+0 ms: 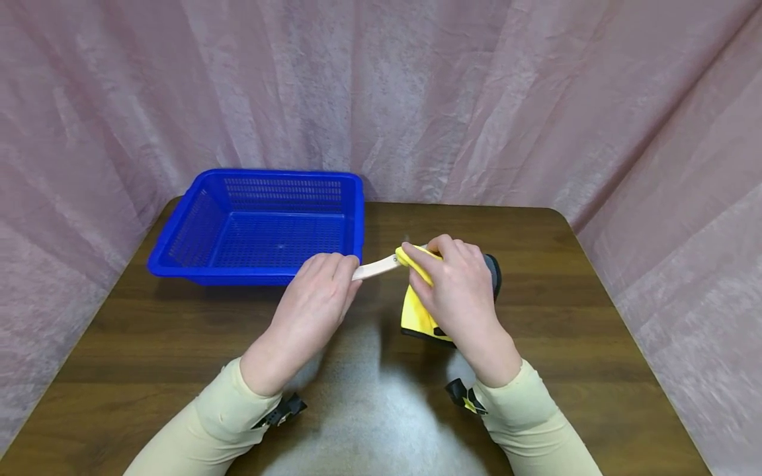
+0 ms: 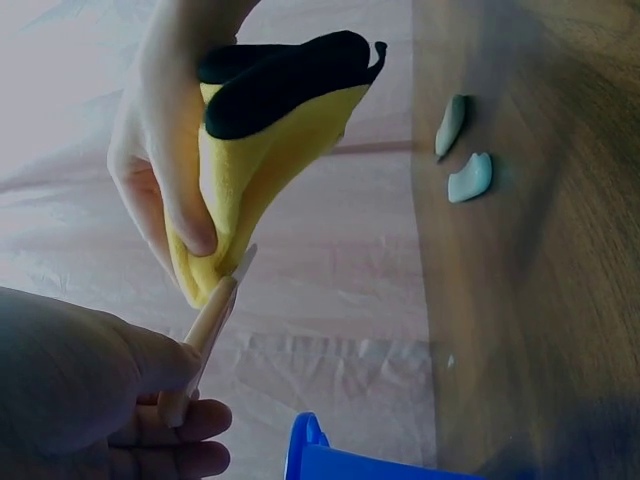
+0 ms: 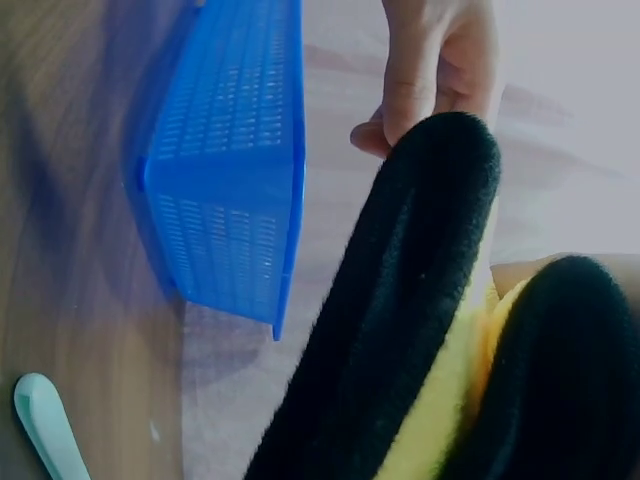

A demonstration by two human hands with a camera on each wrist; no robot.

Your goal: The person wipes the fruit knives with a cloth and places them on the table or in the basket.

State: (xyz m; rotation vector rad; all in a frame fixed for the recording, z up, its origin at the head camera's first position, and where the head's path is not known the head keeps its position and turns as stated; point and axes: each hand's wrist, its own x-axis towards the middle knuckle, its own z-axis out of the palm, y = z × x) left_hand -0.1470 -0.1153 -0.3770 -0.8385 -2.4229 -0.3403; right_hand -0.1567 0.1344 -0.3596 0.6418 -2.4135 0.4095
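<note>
In the head view my left hand [image 1: 318, 287] grips the cream handle of a small folding knife [image 1: 376, 268], thumb along it in the left wrist view. My right hand [image 1: 458, 284] pinches a folded yellow cloth [image 1: 419, 314] with a black edge and dark grey back round the blade end, just past the handle's rivet. Part of the metal blade [image 2: 246, 262] shows beside the cloth in the left wrist view; the rest is hidden in the folds. Knife and cloth are held above the table. In the right wrist view, the cloth's dark side [image 3: 400, 290] covers much of the scene.
A blue plastic basket [image 1: 256, 271] with slotted walls stands at the back left, close beyond my left hand. Two small pale green items [image 2: 452, 125] lie on the wooden table [image 1: 565, 317] in the left wrist view. Pink curtains [image 1: 417, 99] hang behind the table and at its sides.
</note>
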